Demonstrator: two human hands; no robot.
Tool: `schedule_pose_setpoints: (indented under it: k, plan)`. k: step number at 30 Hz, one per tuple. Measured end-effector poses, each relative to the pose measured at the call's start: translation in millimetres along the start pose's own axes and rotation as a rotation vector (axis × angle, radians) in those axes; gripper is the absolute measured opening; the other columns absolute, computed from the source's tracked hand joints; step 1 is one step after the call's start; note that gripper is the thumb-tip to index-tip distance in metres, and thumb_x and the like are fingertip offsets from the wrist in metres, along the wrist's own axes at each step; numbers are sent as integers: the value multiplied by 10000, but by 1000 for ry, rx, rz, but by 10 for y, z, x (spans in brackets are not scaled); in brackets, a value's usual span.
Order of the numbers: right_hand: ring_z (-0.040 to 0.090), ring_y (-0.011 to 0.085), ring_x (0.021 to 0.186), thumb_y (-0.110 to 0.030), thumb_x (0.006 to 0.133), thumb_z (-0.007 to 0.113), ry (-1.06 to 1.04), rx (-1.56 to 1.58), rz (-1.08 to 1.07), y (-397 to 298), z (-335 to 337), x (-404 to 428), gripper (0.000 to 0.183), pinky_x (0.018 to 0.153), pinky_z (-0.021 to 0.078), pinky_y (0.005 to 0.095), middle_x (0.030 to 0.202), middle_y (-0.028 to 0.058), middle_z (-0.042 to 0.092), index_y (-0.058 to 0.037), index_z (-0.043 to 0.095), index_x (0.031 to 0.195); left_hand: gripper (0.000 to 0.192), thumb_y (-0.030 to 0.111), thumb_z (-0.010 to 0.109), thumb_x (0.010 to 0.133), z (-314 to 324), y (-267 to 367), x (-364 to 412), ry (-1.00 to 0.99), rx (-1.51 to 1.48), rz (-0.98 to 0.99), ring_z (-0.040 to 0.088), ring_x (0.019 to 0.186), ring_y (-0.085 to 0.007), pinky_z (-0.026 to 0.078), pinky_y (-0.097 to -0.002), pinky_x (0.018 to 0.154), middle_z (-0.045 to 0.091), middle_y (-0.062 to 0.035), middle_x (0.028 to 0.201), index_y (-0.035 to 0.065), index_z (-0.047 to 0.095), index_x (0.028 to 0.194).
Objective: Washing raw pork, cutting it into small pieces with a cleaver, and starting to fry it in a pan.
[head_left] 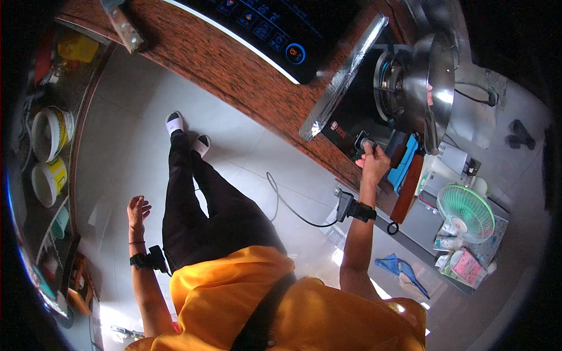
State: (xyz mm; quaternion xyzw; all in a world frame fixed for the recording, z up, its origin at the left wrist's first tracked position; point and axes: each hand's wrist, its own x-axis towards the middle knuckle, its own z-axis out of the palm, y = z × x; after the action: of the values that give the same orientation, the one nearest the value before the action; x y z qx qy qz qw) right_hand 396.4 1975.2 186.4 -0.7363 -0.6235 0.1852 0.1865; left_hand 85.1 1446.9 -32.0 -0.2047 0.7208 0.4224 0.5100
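My right hand (374, 163) is at the front of a black gas stove (347, 115), its fingers closed around the round control knob (364, 143). Above the stove's burner (388, 83) rests a steel wok (432, 87), tilted in this view, with its handle toward the front. Just right of the hand lie a blue-handled utensil (403, 164) and a brown-handled utensil (408, 191). My left hand (138, 212) hangs over the floor with nothing in it, its fingers loosely curled. Both wrists wear black strapped devices.
A knife (125, 30) lies at the edge of the reddish-brown counter (219, 74), near a black touch-control cooktop (263, 26). Foil (342, 83) lines the stove's left side. Bowls (48, 136) stand on a shelf at left. A green fan (465, 213) is at right. A cable hangs by my right wrist.
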Motion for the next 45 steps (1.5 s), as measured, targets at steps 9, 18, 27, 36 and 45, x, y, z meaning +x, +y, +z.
schedule_pose_setpoints:
  k: [9,18,27,36,45]
  plan:
    - [525,107,412,-154,776,636,-96,-78,-55,-2,-63,43,199,371,486,238,572,59,553,33,632,844,322,313,563,821,5,-75,55,-22,-23,7,577,757,-180,438,-319,682,582,-66,877,81,522,1040]
    - [517,99,405,-154,774,634,-123,-28,-143,107,-76,95,234,336,426,221,543,63,538,71,608,835,323,330,558,820,-36,-207,72,-26,-23,-13,580,745,-178,438,-318,668,580,-61,870,84,523,1027]
    - [540,81,497,-173,779,651,-196,-10,-165,126,-207,78,440,427,465,210,634,48,560,35,526,1145,314,329,570,815,-121,-210,69,-14,-52,30,582,727,-166,437,-306,644,586,-57,871,98,533,1024]
    - [558,89,509,-141,791,644,-93,95,-196,214,-138,83,354,445,478,216,650,46,590,23,570,1095,295,313,567,818,-135,-146,88,38,7,-33,587,731,-176,444,-313,659,588,-59,870,107,538,1026]
    - [516,74,452,-147,795,641,-72,109,-135,201,-93,50,365,412,465,208,612,51,569,46,558,1093,336,323,553,827,46,136,32,-16,49,-6,586,785,-192,447,-341,707,590,-78,906,82,525,1059]
